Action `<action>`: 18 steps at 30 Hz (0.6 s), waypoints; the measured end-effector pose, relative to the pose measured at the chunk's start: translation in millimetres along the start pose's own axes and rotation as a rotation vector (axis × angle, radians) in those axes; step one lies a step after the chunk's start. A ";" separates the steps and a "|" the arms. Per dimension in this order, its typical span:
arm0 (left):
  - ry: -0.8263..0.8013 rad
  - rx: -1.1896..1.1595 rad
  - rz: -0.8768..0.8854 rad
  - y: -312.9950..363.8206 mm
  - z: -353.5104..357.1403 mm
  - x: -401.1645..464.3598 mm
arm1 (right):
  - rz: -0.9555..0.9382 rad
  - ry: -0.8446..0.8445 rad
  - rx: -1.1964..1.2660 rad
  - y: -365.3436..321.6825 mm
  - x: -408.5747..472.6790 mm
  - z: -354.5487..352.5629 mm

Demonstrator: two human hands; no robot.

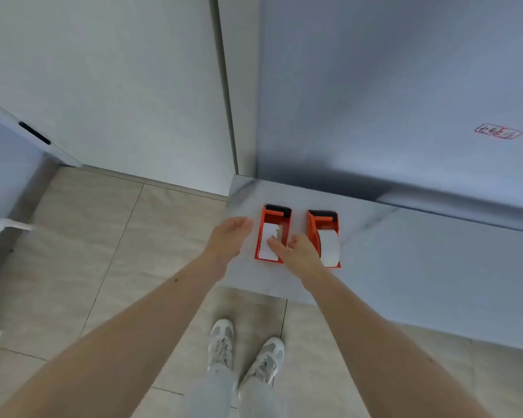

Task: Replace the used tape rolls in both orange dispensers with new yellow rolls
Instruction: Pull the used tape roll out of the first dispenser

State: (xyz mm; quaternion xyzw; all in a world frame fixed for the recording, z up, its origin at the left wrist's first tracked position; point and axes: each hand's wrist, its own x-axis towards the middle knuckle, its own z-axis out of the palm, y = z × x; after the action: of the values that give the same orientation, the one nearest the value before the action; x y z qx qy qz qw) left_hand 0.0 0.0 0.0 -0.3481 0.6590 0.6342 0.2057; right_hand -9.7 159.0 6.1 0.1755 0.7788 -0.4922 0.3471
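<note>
Two orange dispensers [273, 235] [323, 236] are seen lengthwise ahead on the surface [420, 267]; the nearer right hand [296, 253] and left hand [230, 233], open and empty, flank the left one.

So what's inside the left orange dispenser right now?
The left dispenser holds a white roll with a ragged torn edge. The right hand covers the roll's near end, so that part cannot be seen. No yellow roll is visible.

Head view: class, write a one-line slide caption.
Two bare hands, left hand and right hand, reach toward two orange plastic tape dispensers on a grey counter.
</note>
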 end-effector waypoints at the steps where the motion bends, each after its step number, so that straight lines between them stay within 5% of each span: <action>1: 0.012 -0.003 -0.012 -5.4 2.1 6.2 | -0.003 0.015 0.040 2.0 4.6 5.3; 18: 0.008 -0.043 -0.188 -76.5 26.2 63.1 | -0.082 0.198 0.149 32.8 46.0 15.1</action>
State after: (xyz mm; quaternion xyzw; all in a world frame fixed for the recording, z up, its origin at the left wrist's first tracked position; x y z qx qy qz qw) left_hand 8.1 16.8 -100.9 -0.4153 0.6105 0.6247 0.2542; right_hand -16.1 157.3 -52.0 0.2164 0.7772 -0.5425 0.2340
